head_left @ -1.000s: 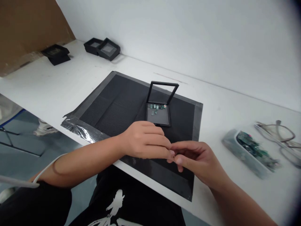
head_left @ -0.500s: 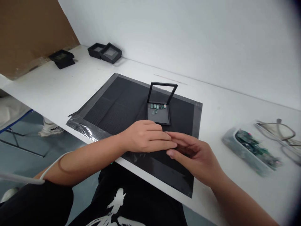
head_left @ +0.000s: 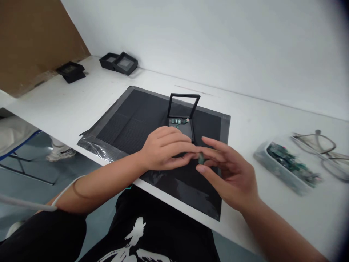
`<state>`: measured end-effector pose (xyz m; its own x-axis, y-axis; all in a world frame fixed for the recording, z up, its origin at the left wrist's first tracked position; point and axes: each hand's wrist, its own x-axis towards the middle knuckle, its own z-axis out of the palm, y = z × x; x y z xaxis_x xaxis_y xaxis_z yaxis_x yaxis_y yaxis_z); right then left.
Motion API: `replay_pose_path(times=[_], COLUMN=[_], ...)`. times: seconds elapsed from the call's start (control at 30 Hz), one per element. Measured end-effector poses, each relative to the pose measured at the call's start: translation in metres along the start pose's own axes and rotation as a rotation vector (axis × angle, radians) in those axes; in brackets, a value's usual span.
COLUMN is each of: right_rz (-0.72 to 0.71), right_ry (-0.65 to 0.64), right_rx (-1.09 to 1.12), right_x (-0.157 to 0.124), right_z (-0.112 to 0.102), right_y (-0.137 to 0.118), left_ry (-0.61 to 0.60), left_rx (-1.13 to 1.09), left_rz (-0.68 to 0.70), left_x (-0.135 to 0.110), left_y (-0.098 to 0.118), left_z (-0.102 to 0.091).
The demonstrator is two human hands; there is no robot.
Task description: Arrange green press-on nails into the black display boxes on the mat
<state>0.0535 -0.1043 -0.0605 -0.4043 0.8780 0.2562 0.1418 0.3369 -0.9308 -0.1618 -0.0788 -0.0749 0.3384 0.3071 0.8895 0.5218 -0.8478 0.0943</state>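
A small dark green stone (head_left: pixel 201 158) is between the fingertips of my two hands, above the black mat (head_left: pixel 131 120). My left hand (head_left: pixel 170 149) reaches it from the left, its fingers pinched together at the stone's edge. Thumb and index finger of my right hand (head_left: pixel 233 174) close on it from the other side, the other fingers loosely curled. Just beyond my left hand stands a black display case (head_left: pixel 193 129), its framed lid raised. Several small green stones (head_left: pixel 178 122) lie in a row at its back; my left hand covers the front part.
On the right, a clear plastic box (head_left: pixel 283 173) holds many green pieces (head_left: pixel 291 160), with eyeglasses (head_left: pixel 316 143) beside it. Black frame boxes (head_left: pixel 125 63) lie at the back left, near another dark box (head_left: pixel 71 71). A white wall rises behind the table.
My hands have parted slightly and turned, and the green stone now shows between the fingertips. My right fingers have spread more. The whole view has shifted a little.
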Motion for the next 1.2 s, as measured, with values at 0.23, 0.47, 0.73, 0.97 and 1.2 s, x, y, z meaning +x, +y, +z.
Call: replay_pose_path(times=[0.23, 0.47, 0.73, 0.97, 1.2], right_rz=[-0.114, -0.216, -0.207, -0.114, -0.072], right_ry=[0.036, 0.061, 0.015, -0.016, -0.069], right_rx=[0.082, -0.105, -0.084, -0.078, -0.023], right_x=[-0.006, -0.011, -0.008, -0.008, -0.007], right_z=[-0.009, -0.007, -0.004, 0.006, 0.010], right_y=[-0.014, -0.015, -0.015, -0.010, -0.004], left_ry=[0.095, -0.065, 0.000, 0.027, -0.011], left_rx=[-0.145, -0.288, -0.298, -0.196, -0.114], left_rz=[-0.245, -0.120, -0.079, 0.040, 0.068], left_x=[0.003, 0.000, -0.003, -0.004, -0.007], left_y=[-0.003, -0.003, 0.001, 0.000, 0.001], left_z=[0.000, 0.003, 0.004, 0.007, 0.004])
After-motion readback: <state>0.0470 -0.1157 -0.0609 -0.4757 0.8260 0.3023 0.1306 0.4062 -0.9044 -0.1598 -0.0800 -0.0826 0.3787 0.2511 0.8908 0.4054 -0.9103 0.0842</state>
